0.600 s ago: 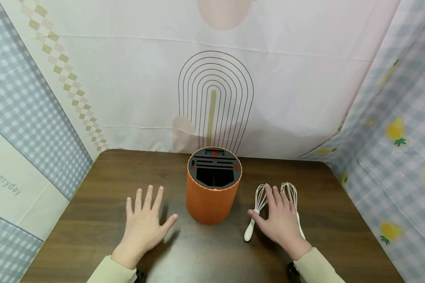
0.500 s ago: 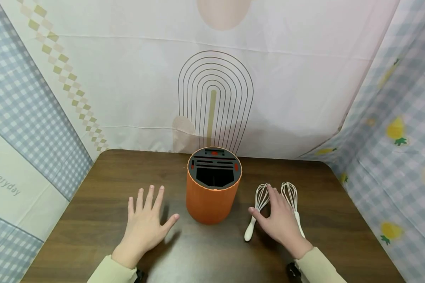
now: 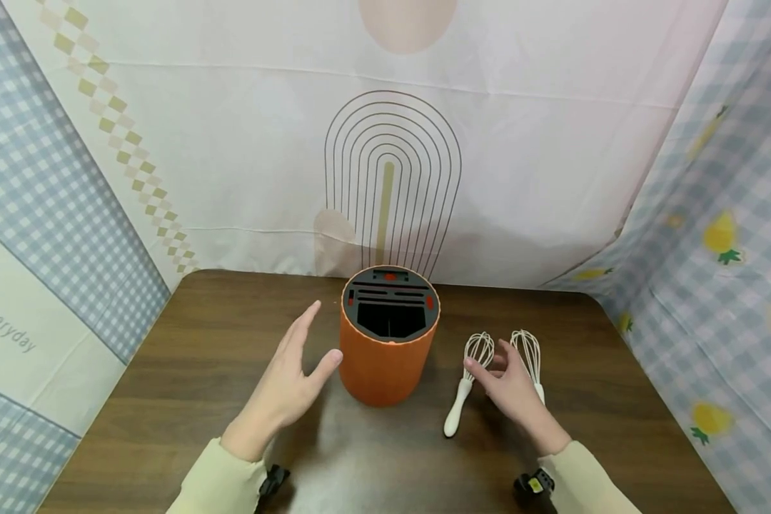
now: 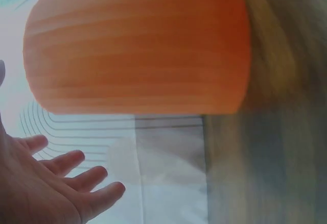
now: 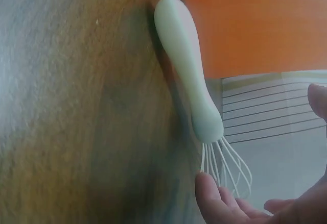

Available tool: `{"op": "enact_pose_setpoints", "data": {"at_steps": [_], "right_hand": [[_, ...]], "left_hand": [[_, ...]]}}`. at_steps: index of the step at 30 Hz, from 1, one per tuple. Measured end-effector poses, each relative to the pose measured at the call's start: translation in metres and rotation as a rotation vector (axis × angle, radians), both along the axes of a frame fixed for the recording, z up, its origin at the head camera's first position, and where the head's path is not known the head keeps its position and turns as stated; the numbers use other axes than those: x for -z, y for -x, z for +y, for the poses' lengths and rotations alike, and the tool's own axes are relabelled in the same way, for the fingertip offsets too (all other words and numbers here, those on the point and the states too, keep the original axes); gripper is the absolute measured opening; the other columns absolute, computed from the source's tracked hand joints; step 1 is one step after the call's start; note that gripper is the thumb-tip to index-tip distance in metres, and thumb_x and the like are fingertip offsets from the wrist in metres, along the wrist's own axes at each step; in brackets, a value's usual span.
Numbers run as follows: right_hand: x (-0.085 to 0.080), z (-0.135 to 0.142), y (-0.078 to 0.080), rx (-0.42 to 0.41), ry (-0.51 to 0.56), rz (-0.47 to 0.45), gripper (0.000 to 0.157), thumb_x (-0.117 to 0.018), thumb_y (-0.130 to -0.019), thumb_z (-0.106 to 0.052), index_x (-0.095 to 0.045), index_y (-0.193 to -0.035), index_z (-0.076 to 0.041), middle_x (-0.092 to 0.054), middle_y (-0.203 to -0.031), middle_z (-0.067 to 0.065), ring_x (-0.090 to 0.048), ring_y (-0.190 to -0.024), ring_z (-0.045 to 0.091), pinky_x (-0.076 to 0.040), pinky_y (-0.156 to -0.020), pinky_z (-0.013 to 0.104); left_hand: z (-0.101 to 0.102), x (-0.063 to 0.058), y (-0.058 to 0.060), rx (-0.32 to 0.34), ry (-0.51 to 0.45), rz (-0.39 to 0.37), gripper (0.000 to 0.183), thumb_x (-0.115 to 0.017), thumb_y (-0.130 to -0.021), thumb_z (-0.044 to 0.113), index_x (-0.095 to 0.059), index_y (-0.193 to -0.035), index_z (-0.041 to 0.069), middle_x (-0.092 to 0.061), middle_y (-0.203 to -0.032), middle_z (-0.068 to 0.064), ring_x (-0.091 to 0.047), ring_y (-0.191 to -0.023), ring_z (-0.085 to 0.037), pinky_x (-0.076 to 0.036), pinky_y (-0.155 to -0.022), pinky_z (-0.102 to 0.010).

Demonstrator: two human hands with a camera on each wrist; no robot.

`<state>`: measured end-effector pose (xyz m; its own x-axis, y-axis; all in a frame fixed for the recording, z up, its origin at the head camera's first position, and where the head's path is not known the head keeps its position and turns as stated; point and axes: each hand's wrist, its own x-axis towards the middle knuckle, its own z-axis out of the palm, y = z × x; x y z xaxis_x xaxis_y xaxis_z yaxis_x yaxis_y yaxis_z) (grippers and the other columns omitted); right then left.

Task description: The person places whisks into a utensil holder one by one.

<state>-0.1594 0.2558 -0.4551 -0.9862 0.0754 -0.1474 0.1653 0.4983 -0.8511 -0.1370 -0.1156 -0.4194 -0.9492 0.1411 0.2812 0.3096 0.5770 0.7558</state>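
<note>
Nearer whisk (image 3: 465, 384) just right of the orange holder (image 3: 383, 368)
The right hand (image 3: 519, 389) parts thumb and fingers by the wires (image 3: 480, 348), likely to suit their bulge; contact unclear. The left hand (image 3: 281, 385), wide, holding nothing, is left of the holder.

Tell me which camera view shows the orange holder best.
The head view: it shows the orange holder from slotted top to base. The left wrist view shows only its side, cropped; the right wrist view, just an orange patch.

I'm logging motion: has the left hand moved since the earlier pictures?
Yes: in the head view, the left hand has shifted rightward, nearer the orange container.
</note>
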Motion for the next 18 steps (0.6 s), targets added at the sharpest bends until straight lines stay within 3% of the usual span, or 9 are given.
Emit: {"op": "enact_pose_setpoints", "data": {"at_steps": [6, 18], "right_hand": [[0.003, 0.001, 0.002, 0.031, 0.145, -0.090, 0.108, -0.068, -0.083, -0.057, -0.005, -0.154, -0.006, -0.031, -0.143, 0.031, -0.048, -0.122, 0.041, -0.055, -0.083, 0.045], [0.010, -0.001, 0.001, 0.048, 0.249, -0.190, 0.105, -0.069, -0.085, -0.050, -0.005, -0.152, -0.001, -0.039, -0.137, 0.031, -0.053, -0.112, 0.039, -0.057, -0.078, 0.042]], "left_hand": [[0.014, -0.010, 0.006, 0.042, -0.069, 0.013, 0.073, -0.056, -0.094, 0.051, -0.011, -0.152, 0.045, -0.016, -0.156, 0.018, -0.023, -0.142, -0.015, -0.028, -0.109, -0.055], [0.029, -0.016, 0.016, 0.077, -0.077, 0.063, 0.069, -0.054, -0.094, 0.053, -0.022, -0.153, 0.036, -0.019, -0.157, 0.009, -0.025, -0.141, -0.018, -0.030, -0.108, -0.055]]}}
